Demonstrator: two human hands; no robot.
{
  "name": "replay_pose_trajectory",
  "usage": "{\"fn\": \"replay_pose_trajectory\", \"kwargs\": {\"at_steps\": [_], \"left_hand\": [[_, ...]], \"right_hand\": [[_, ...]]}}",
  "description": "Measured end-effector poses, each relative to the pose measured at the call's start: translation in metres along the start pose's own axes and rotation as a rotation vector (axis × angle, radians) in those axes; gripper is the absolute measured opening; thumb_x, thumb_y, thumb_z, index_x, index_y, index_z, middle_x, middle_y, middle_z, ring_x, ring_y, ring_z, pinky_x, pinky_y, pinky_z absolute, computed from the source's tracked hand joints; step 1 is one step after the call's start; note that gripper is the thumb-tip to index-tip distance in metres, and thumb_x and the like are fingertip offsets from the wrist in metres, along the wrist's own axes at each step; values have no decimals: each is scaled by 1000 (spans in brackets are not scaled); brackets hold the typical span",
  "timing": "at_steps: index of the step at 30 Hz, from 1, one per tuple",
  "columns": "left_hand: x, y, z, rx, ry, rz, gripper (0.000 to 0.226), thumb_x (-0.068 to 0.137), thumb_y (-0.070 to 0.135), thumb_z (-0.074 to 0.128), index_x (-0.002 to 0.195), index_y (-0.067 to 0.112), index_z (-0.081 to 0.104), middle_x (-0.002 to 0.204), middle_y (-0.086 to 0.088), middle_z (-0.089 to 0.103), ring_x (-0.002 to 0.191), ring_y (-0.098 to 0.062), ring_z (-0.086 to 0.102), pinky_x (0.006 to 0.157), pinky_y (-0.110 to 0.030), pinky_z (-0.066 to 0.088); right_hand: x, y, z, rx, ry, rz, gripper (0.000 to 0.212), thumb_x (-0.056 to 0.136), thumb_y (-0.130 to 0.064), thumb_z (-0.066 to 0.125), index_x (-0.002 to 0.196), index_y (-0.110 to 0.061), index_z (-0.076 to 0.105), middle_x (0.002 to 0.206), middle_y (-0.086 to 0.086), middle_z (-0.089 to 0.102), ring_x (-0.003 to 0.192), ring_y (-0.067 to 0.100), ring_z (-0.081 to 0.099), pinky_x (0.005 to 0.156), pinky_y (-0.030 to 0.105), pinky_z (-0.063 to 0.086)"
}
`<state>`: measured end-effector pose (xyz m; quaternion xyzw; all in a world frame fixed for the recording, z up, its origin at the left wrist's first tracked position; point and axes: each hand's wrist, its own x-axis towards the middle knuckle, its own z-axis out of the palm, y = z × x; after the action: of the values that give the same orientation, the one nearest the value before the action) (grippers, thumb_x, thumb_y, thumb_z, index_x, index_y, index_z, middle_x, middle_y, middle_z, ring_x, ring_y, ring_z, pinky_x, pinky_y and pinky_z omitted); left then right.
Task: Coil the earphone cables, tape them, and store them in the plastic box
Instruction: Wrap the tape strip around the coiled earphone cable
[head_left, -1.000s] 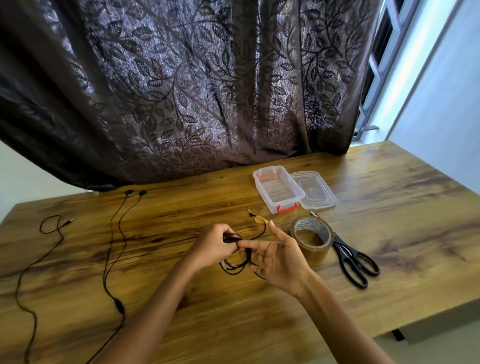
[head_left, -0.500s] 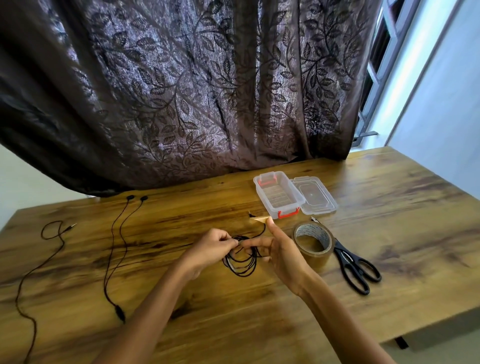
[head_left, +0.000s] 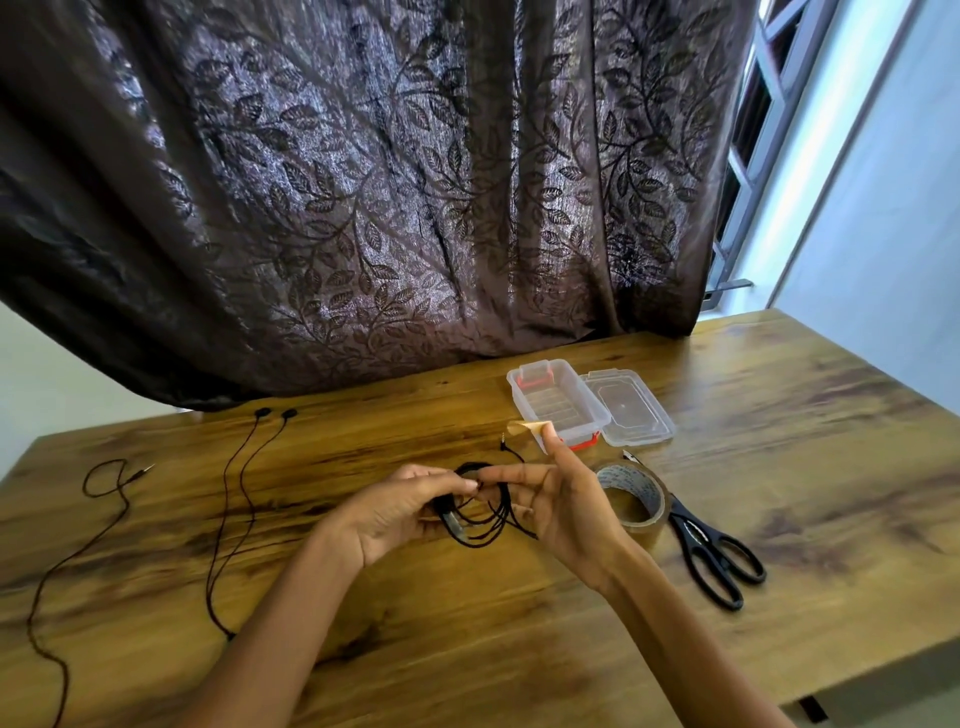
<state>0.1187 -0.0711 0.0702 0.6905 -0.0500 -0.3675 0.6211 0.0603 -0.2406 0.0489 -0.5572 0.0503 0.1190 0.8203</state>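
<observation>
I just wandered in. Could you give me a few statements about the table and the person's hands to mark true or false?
1. The plastic box is open, its lid beside it. True.
2. The scissors lie inside the box. False: they lie on the table beside the tape roll.
3. The left hand and right hand both hold the coiled cable. True.
4. The second earphone is coiled. False: it lies stretched out.
5. A tape piece sticks to a right fingertip. True.

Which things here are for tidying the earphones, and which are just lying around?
For the job: coiled earphone cable, tape piece, tape roll, scissors, plastic box, lid, uncoiled earphones.
Just there: curtain, window.
</observation>
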Motion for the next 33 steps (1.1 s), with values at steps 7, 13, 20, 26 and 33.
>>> {"fn": "replay_pose_trajectory", "kwargs": {"at_steps": [7, 13, 20, 26, 33], "left_hand": [[-5, 8, 8, 35, 143, 150, 6, 86, 19, 61, 84, 16, 66, 73, 4, 72, 77, -8, 63, 79, -26, 47], [-5, 15, 9, 10, 134, 157, 14, 88, 19, 57, 83, 11, 68, 72, 2, 67, 73, -10, 59, 68, -24, 45], [-6, 18, 17, -550, 156, 134, 11, 83, 12, 56, 73, 14, 58, 61, 1, 60, 56, -8, 59, 55, -22, 49], [-10, 21, 26, -729, 132, 284, 2, 70, 12, 62, 69, 11, 60, 52, 2, 55, 52, -9, 58, 55, -21, 53], [-11, 29, 27, -608, 167, 417, 13, 68, 19, 64, 79, 12, 63, 69, 0, 70, 45, -4, 53, 56, -17, 51]], "right_hand": [[0, -7, 7, 192, -103, 46, 75, 87, -60, 29, 102, 3, 66, 106, 21, 67, 99, 24, 63, 84, 30, 47], [3, -13, 6, 296, -134, 45, 78, 87, -59, 28, 102, 7, 67, 106, 25, 66, 103, 28, 63, 94, 35, 44], [4, -19, 10, 395, -79, 9, 63, 84, -57, 40, 69, -1, 65, 73, 14, 68, 76, 25, 62, 77, 35, 47], [8, -25, 11, 297, -76, -17, 66, 80, -61, 37, 74, -2, 66, 79, 14, 68, 79, 23, 60, 76, 36, 44], [6, -25, 9, 145, -53, -63, 65, 84, -63, 31, 75, -8, 66, 82, 9, 66, 82, 21, 58, 72, 33, 43]]}}
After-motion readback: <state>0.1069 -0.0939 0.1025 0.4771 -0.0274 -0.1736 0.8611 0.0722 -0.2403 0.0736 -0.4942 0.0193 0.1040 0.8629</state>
